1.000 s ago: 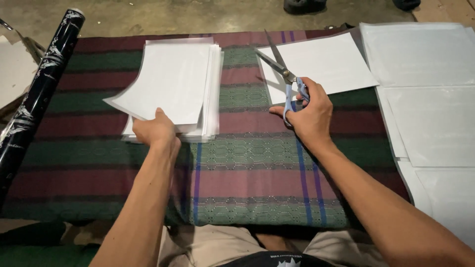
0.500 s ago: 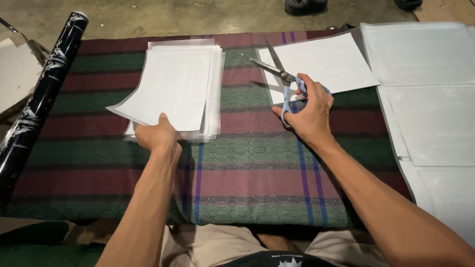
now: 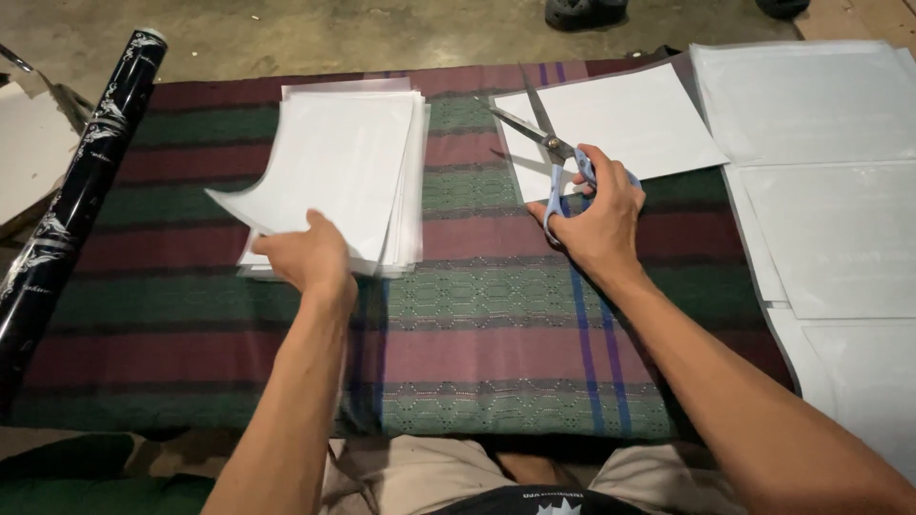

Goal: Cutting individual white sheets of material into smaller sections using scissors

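A pair of scissors [image 3: 553, 157] with pale blue handles is gripped by the right hand [image 3: 596, 224], fingers threaded through the loops, and the blades are spread open, pointing far and left over the near left corner of a single white sheet [image 3: 630, 119]. The top sheet [image 3: 324, 172] of the paper stack [image 3: 405, 191] is pinched at its near edge by the left hand [image 3: 305, 257]; the fingers are closed on it, and its left side is lifted and curled up off the pile.

Biggest thing first: a plaid cloth [image 3: 477, 324] in maroon and green, with a blue stripe running near to far, is spread across pretty much the whole work area. On the right, large pale plastic-looking sheets [image 3: 821, 238] are laid side by side, from the far edge down to the near right corner, overlapping the cloth's right border. At the left edge, a long black roll [image 3: 76, 205] with a silvery pattern is laid at a slant, far end tipped right. The stack is placed left of centre on the cloth, and the single sheet is set far and right of it, well apart from the pile. The scissors are the smallest item, held just above the cloth between the two.
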